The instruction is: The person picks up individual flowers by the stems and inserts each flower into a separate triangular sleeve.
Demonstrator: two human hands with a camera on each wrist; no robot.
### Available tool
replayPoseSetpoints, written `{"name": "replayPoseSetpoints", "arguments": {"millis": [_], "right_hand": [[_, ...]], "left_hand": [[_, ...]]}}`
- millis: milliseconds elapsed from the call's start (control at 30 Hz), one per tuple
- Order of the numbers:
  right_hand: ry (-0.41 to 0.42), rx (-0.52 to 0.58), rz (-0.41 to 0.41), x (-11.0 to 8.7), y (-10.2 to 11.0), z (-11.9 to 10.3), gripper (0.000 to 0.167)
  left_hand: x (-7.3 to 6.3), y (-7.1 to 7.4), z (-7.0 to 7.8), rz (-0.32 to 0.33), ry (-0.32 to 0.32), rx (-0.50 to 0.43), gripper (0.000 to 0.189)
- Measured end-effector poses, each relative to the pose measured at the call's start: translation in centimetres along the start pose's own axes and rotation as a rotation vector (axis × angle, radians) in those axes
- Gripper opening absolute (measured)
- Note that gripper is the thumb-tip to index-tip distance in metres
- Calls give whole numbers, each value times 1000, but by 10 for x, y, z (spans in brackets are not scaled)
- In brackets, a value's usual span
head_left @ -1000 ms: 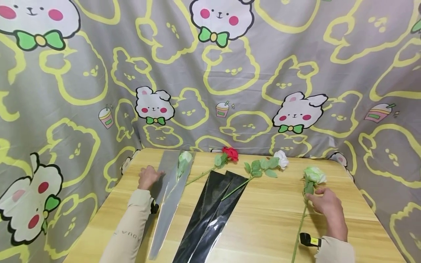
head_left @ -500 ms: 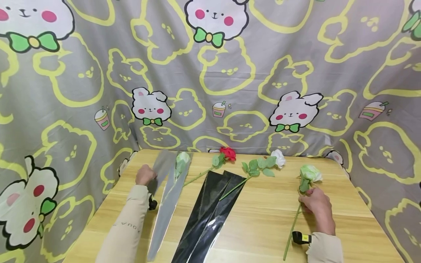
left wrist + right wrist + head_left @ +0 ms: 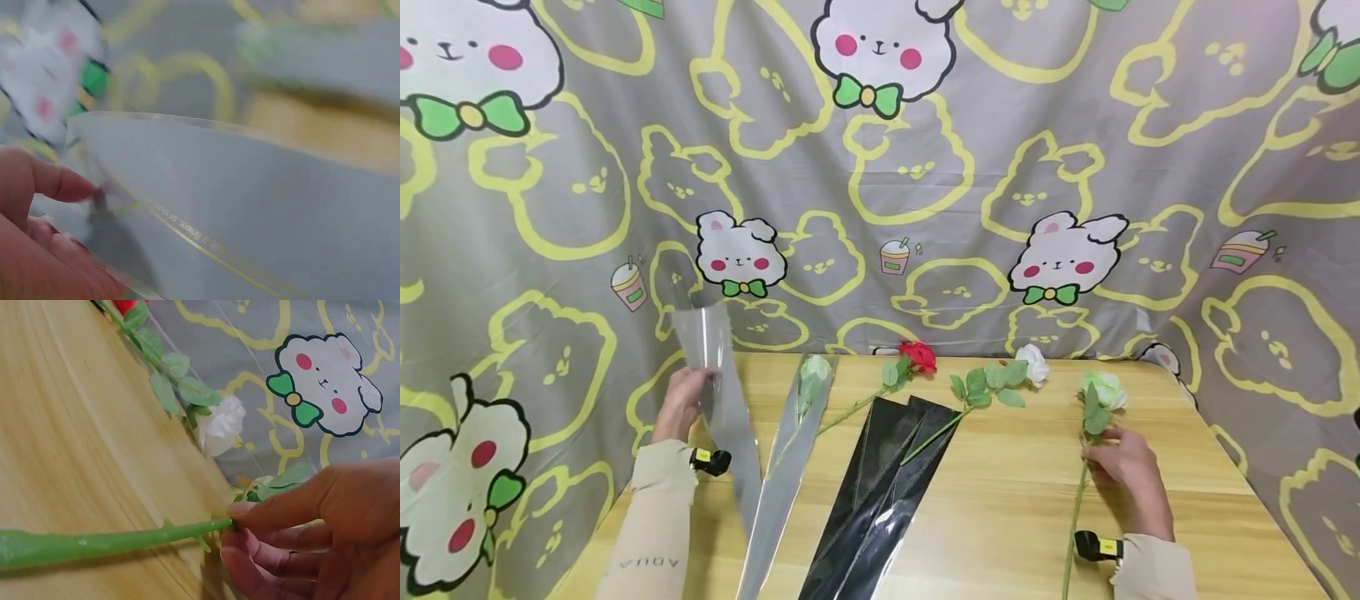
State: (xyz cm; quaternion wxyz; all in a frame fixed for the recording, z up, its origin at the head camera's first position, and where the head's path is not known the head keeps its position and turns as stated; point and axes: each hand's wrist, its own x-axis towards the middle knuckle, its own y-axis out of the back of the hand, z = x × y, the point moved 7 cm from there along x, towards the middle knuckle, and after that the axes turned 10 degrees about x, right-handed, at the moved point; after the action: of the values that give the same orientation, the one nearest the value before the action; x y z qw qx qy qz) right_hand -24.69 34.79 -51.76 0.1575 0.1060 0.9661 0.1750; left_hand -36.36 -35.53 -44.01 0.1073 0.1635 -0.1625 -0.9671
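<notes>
My left hand (image 3: 679, 404) pinches a translucent grey flower sleeve (image 3: 733, 446) near its wide top, which is raised off the table at the left. In the left wrist view, thumb and fingers grip the edge of this sleeve (image 3: 206, 169), which bears a gold line and small lettering. On the right, my right hand (image 3: 1126, 467) pinches the stem of a pale green artificial rose (image 3: 1105, 390) just below its leaves. The green stem (image 3: 125, 540) runs out from between thumb and fingertips in the right wrist view.
On the wooden table (image 3: 1000, 517), a second grey sleeve (image 3: 782, 475) holds another pale green rose (image 3: 815, 371). A red rose (image 3: 917, 357) and a white rose (image 3: 1033, 365) lie farther back. Black sleeves (image 3: 887, 492) overlap mid-table. A patterned curtain (image 3: 955, 192) stands behind.
My left hand has taken hold of the outer grey sleeve, lifted its top and drawn it to the left, apart from the second sleeve. The right hand still holds the rose stem.
</notes>
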Motion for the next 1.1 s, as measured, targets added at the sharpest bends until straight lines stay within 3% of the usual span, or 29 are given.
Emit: {"name": "replayPoseSetpoints", "arguments": {"millis": [133, 267, 333, 433, 533, 667, 867, 1000, 1100], "right_hand": [[19, 64, -13, 0, -5, 0, 55], [52, 99, -8, -2, -7, -4, 46], [70, 115, -5, -4, -7, -9, 44], [87, 156, -19, -5, -6, -14, 44], [91, 187, -18, -6, -4, -18, 47], [110, 206, 17, -10, -2, -25, 49], [194, 275, 82, -19, -2, -44, 44], [263, 465, 120, -27, 2, -60, 25], [296, 645, 144, -33, 5, -72, 15]], "left_hand": [[-29, -5, 51, 5, -145, -142, 21], [-67, -23, 100, -17, -310, -277, 23], [-85, -36, 117, -45, -367, -333, 25], [-107, -61, 131, -104, -402, -387, 24], [-122, -91, 132, -132, -411, -376, 17], [-137, -136, 122, -127, -416, -339, 8], [-142, -205, 91, -256, -395, -260, 17], [-136, -240, 78, -326, -427, -225, 18], [-133, -257, 73, -368, -458, -202, 25]]}}
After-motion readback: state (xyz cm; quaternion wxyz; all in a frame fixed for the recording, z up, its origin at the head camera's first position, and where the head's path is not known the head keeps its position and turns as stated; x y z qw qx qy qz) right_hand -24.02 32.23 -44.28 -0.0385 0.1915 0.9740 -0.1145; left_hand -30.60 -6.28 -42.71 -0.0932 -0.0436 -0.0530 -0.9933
